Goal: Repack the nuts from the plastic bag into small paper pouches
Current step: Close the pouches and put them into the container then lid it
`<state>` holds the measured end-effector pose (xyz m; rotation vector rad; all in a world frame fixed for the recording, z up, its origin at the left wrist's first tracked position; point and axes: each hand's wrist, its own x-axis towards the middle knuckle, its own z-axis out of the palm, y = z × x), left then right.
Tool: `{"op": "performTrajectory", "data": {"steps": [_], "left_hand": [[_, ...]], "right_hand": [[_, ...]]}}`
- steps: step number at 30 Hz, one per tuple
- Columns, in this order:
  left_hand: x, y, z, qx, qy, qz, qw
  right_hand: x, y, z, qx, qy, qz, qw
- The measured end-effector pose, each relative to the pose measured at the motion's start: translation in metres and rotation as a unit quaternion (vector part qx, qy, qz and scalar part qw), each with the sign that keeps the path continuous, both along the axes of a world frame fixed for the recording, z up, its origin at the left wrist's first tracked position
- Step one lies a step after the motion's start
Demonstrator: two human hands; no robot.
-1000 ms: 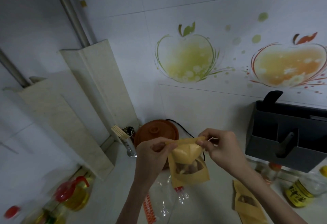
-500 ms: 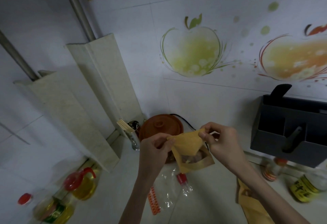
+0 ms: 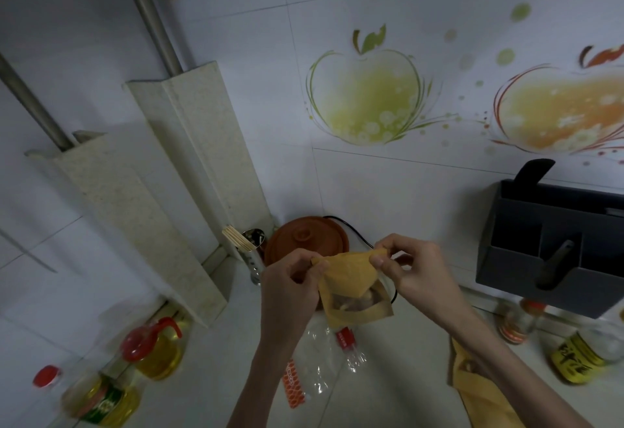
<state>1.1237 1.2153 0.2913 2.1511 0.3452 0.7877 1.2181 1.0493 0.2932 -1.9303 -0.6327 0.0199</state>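
I hold a small yellow paper pouch (image 3: 351, 280) in the air above the counter, its clear window showing nuts inside. My left hand (image 3: 290, 287) pinches the pouch's top left corner. My right hand (image 3: 410, 269) pinches the top right corner, and the top edge is stretched between them. Below the pouch a clear plastic bag (image 3: 320, 363) with a red label lies flat on the counter. More yellow pouches (image 3: 479, 390) lie under my right forearm, partly hidden.
A brown clay pot lid (image 3: 304, 240) and a metal holder with chopsticks (image 3: 251, 252) stand behind my hands. Oil bottles (image 3: 155, 346) line the left. A dark grey rack (image 3: 553, 252) hangs at right, with bottles (image 3: 580, 353) beneath it.
The pouch's top has folded over and pulled taut between both hands. My head view has shifted slightly, and the hands stay at about the same height over the plastic bag.
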Motion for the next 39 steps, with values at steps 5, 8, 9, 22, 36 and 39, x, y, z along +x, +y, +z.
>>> {"op": "performTrajectory", "data": {"steps": [5,8,9,22,36,39], "left_hand": [[-0.003,-0.005,-0.011,0.019,0.076,-0.062,0.995],[-0.003,-0.007,-0.016,0.036,0.110,-0.080,0.990],[-0.003,-0.008,-0.016,0.044,0.109,-0.078,0.990],[-0.003,-0.018,-0.021,0.154,0.112,-0.064,0.980],[0.000,-0.014,-0.044,0.099,0.153,-0.104,0.978],[-0.007,-0.018,-0.051,0.116,0.153,-0.117,0.974]], "right_hand": [[-0.004,0.000,-0.005,-0.105,-0.045,0.037,0.993],[-0.007,0.002,-0.006,-0.166,-0.108,0.069,0.978],[-0.007,0.002,-0.007,-0.170,-0.114,0.075,0.976],[-0.011,0.009,-0.025,-0.152,-0.159,0.112,0.969],[0.004,-0.007,-0.044,-0.176,-0.145,0.165,0.960],[0.001,-0.014,-0.046,-0.177,-0.146,0.170,0.958]]}}
